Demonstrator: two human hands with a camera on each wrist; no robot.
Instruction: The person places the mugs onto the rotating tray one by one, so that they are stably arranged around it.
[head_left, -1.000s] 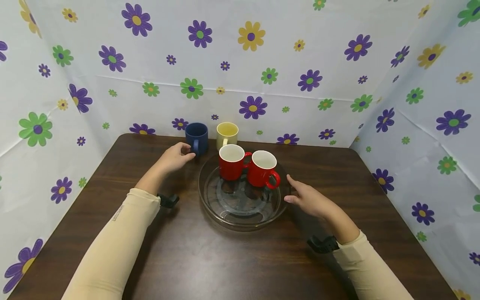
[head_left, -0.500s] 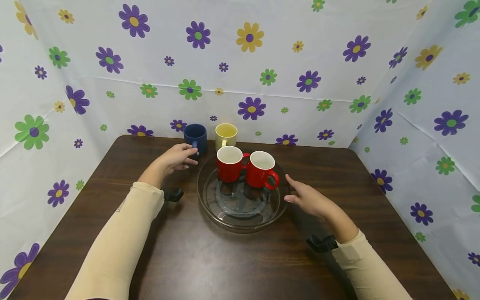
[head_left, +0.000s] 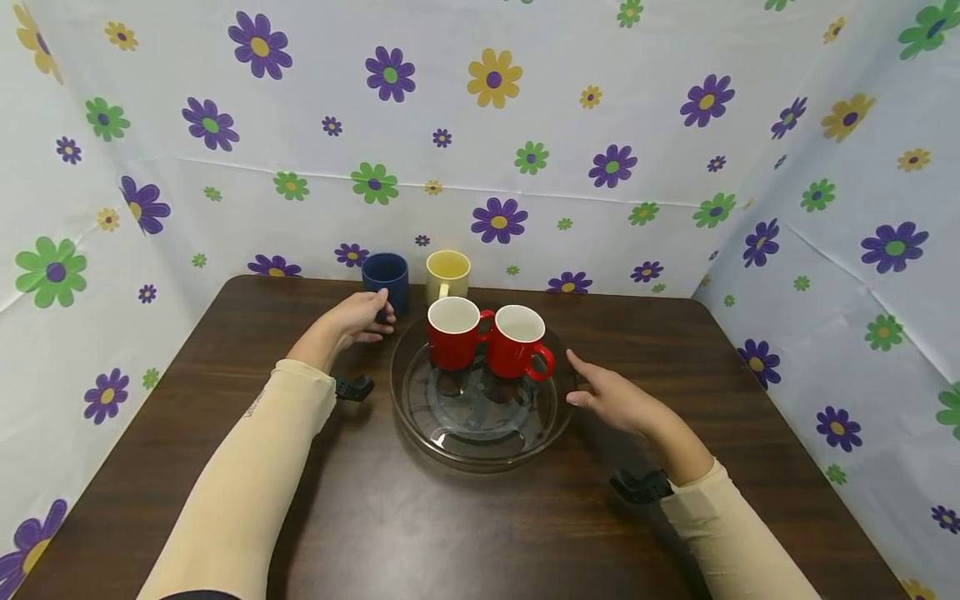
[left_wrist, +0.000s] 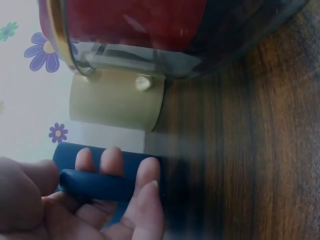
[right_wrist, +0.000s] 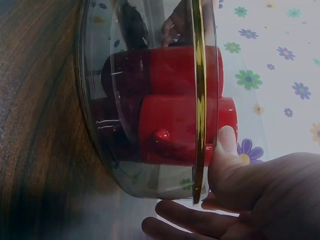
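A dark blue mug (head_left: 388,275) stands at the back left of the table. My left hand (head_left: 351,319) holds its handle (left_wrist: 97,185): in the left wrist view several fingers pass behind the handle, with the thumb at its end. Two red mugs with white insides, one on the left (head_left: 452,343) and one on the right (head_left: 513,350), stand upright in a round see-through tray (head_left: 483,463) with a raised wall and gold rim. At the tray's right side my right hand (head_left: 624,402) has its thumb (right_wrist: 226,142) at the rim and its other fingers extended along the outside.
A pale yellow mug (head_left: 448,268) stands behind the tray, to the right of the blue mug. The dark wooden table (head_left: 450,542) meets a flower-printed white sheet (head_left: 637,50) behind and at both sides.
My left hand has moved from beside the blue mug onto its handle, the fingers going round it. The right hand keeps its place at the tray. The whole head view has shifted slightly.
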